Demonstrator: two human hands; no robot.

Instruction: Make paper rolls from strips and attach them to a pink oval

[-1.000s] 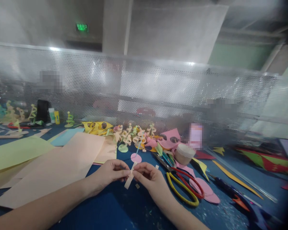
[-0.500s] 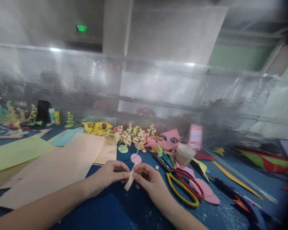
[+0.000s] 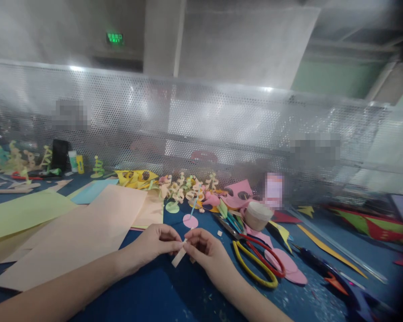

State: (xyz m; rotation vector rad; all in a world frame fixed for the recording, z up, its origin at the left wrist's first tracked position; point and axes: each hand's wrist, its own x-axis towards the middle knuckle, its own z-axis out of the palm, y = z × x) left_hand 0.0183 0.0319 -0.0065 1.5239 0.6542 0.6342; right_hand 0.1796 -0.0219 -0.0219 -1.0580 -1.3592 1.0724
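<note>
Between my two hands is a short, narrow strip of pale paper (image 3: 179, 258), pinched near its middle and slanting down to the left. My left hand (image 3: 159, 241) grips it with thumb and forefinger. The fingertips of my right hand (image 3: 201, 247) close on the same strip from the other side and hide part of it. Just beyond my fingers a pink paper disc (image 3: 190, 221) lies on the blue table, with a thin light-blue stick (image 3: 195, 203) standing up from it. A tiny pale paper square (image 3: 219, 233) lies right of my right hand.
Large paper sheets (image 3: 83, 237) spread across the left. Scissors with red and yellow handles (image 3: 255, 264), pink paper ovals (image 3: 287, 267), a roll of tape (image 3: 258, 215) and a blue glue gun (image 3: 336, 277) lie to the right. Curly paper figures (image 3: 179, 188) stand behind, before a perforated metal screen (image 3: 121, 120).
The paper strip has turned slightly between my fingers, and its lower end has shifted a little to the left. Both hands stay nearly in place.
</note>
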